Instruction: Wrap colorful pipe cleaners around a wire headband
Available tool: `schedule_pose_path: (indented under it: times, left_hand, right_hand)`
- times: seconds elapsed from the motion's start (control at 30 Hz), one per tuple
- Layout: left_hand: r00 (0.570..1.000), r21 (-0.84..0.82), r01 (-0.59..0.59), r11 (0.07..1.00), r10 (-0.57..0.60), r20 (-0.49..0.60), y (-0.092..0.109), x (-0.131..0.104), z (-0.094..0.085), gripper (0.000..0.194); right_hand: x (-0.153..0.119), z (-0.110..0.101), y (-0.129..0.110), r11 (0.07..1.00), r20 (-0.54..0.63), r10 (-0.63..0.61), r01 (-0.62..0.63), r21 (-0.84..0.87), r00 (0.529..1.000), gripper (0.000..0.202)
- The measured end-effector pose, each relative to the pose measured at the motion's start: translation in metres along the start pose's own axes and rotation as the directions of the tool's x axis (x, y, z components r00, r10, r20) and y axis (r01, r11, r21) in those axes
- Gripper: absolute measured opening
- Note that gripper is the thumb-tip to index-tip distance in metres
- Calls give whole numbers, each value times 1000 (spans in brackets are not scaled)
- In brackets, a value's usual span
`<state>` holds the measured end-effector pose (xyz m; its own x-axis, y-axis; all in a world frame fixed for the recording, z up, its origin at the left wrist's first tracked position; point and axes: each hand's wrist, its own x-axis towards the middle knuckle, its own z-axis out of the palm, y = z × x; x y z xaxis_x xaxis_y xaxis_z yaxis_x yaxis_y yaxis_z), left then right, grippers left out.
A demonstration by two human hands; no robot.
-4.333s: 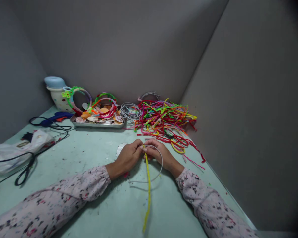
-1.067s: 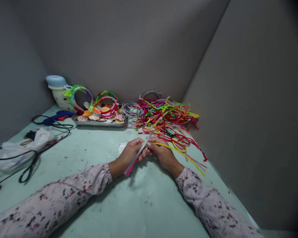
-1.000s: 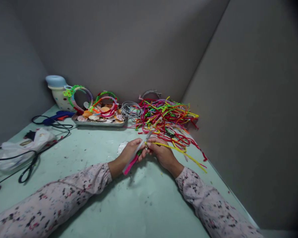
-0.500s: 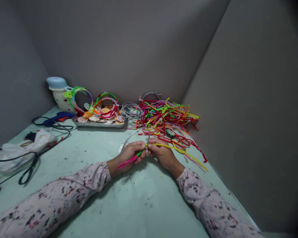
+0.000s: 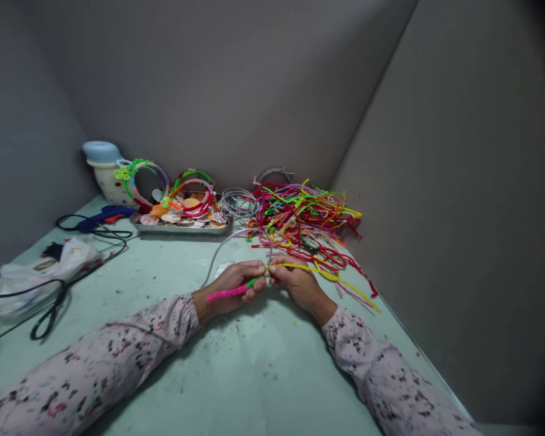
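Note:
My left hand (image 5: 238, 283) pinches a thin grey headband wire (image 5: 217, 249) that arches up behind my fingers. Part of that wire is wrapped in pink and green pipe cleaner (image 5: 227, 293), which lies across my left fingers and palm. Fingertip to fingertip with it, my right hand (image 5: 297, 281) pinches a yellow pipe cleaner (image 5: 295, 265). Its near end sits at the wire between both thumbs, and its long tail trails to the right over the table. How the yellow end is fixed at the wire is hidden by my fingertips.
A heap of coloured pipe cleaners (image 5: 300, 209) lies behind my hands. Left of it are coiled wires (image 5: 240, 203) and a metal tray (image 5: 179, 231) of shells with wrapped headbands. Further left stand a jar (image 5: 106, 175), a blue glue gun (image 5: 100, 217), black cables (image 5: 61, 297) and a plastic bag (image 5: 36, 275).
The grey wire loop has turned, its arch swinging outward to the left, and the pink wrapped end has tilted flatter. Both hands keep their pinch in nearly the same place.

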<state>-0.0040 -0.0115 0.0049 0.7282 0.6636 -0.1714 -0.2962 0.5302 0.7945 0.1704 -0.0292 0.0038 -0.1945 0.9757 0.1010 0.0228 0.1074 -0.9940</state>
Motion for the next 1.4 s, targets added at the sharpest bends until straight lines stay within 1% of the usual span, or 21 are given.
schedule_pose_path:
  times: [0.13,0.33,0.47,0.6,0.7,0.8,0.87,0.9,0.97,1.0,1.03,1.07,1.1,1.17,1.2,1.23,1.3,1.4]
  left_hand:
    - [999,-3,0,1000,0,34,0,0,0,8]
    - [998,-16,10,1000,-9,57,0,-1,1,9]
    - [998,-9,40,999,-40,53,3,-2,4,11]
    - [993,19,61,998,-62,104,3,-4,6,14]
    - [987,31,60,998,-64,146,3,-6,5,15]
    - [983,52,84,995,-91,157,2,-6,3,14]
    - [986,76,77,994,-87,143,3,-4,4,15]
    - [992,90,45,995,-55,114,3,-3,6,14]
    - [998,150,-64,987,64,4,3,0,9,13]
    - [983,200,-146,969,165,-83,3,1,11,13]
    - [958,285,-189,940,240,-155,3,2,13,15]
    - [922,350,-242,905,327,-208,3,3,14,16]
    - [887,426,-270,864,395,-239,3,3,15,16]
    - [829,582,-291,759,504,-242,2,2,15,16]
    - [812,638,-292,713,537,-229,1,1,14,16]
    - [803,680,-288,674,557,-212,0,0,14,17]
    - [801,721,-277,636,567,-193,-1,-2,13,18]
    - [826,727,-253,638,533,-181,-4,-2,12,20]
  right_hand:
    - [0,-1,2,1000,23,-14,14,22,1000,15]
    - [1,0,10,985,46,15,-23,170,999,17]
    - [2,0,11,981,81,21,-36,191,996,15]
    - [1,-3,9,959,151,50,-90,268,987,12]
    - [0,-7,8,941,187,89,-144,305,978,14]
    - [-1,-8,6,937,210,124,-184,297,970,17]
    - [0,-6,5,929,207,120,-184,322,971,17]
    - [2,-4,5,921,189,113,-174,348,975,18]
    - [6,-1,5,904,125,114,-155,399,986,23]
    - [8,0,6,899,92,130,-157,410,987,26]
    - [10,1,7,896,64,159,-171,411,985,28]
    - [11,0,9,891,37,188,-186,414,981,29]
    - [12,-2,10,885,18,214,-202,420,977,28]
    - [13,-7,11,871,11,225,-206,445,974,28]
    - [12,-10,11,862,23,215,-201,465,976,29]
    - [11,-13,10,855,43,210,-204,477,977,30]
    - [9,-19,5,865,91,178,-200,460,980,33]
    - [6,-23,-3,917,142,112,-157,368,984,30]
